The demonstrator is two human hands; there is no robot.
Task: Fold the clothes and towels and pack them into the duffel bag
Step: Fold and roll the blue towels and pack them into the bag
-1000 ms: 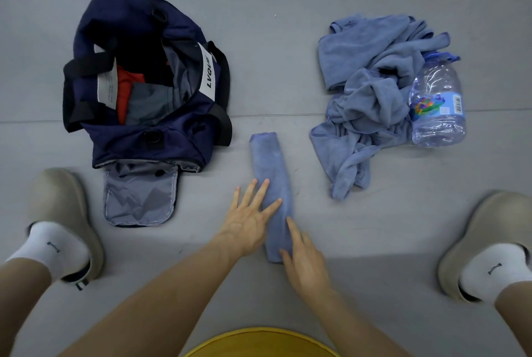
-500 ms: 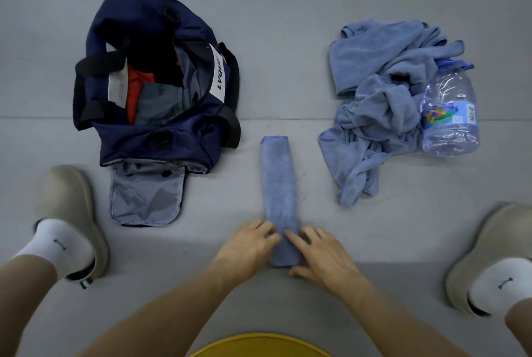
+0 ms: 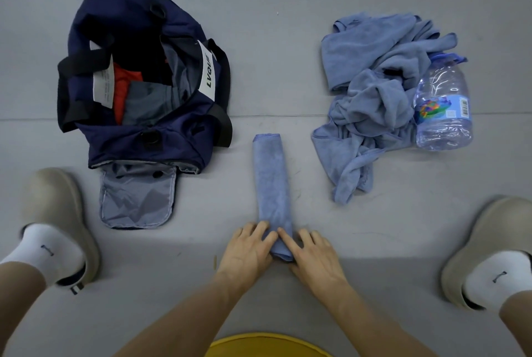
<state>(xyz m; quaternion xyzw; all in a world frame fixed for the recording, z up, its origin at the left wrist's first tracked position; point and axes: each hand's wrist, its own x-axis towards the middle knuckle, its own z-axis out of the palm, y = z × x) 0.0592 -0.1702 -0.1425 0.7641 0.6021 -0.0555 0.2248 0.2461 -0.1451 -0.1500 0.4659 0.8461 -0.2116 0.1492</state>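
A blue towel [image 3: 271,178] folded into a long narrow strip lies on the grey floor in front of me. My left hand [image 3: 248,250] and my right hand [image 3: 315,256] both grip its near end, which is curled up into the start of a roll. The navy duffel bag [image 3: 138,97] stands open at the left, with red and grey clothes inside. A heap of unfolded blue towels [image 3: 374,97] lies at the right.
A clear plastic water bottle [image 3: 443,106] lies against the right side of the towel heap. The bag's grey flap [image 3: 135,201] lies open on the floor. My two beige shoes [image 3: 54,212] [image 3: 489,244] stand at either side.
Both hands slid from the middle of the strip down to its near end. Their fingers curled round that end and lifted it into a small roll.
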